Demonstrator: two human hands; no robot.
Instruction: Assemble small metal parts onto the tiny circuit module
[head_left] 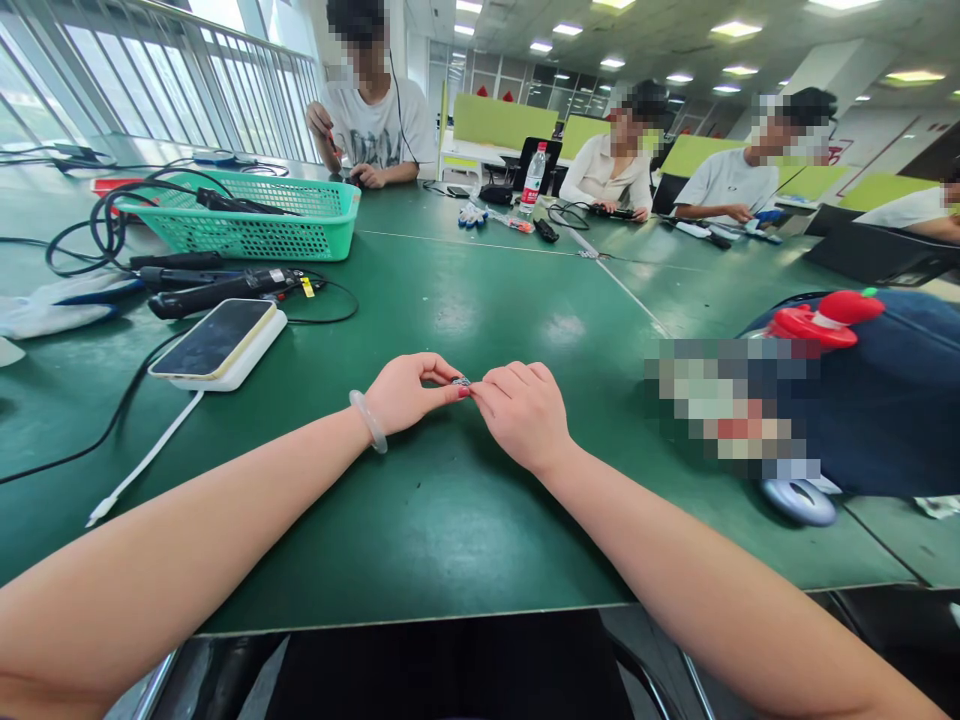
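Observation:
Over the middle of the green table [420,520], my two hands meet at a small silvery metal piece [461,381], too small to make out its kind. My left hand [411,390], with a pale bangle [368,421] at the wrist, pinches it between thumb and fingers. From the other side my right hand [525,410] is closed, its thumb and forefinger pinched at the piece's right edge. Its remaining fingers are curled. Left of my left hand, a phone [217,340] lies on a white power bank [262,352] with a white cable [146,460].
A green basket [255,235] with cables stands at the back left, near black handheld tools [217,290]. To the right lie a dark blue cloth bag [885,400], a red-lidded item [814,325] and a grey-blue ring-shaped object [799,500]. A bottle [533,180] and several people are across the table.

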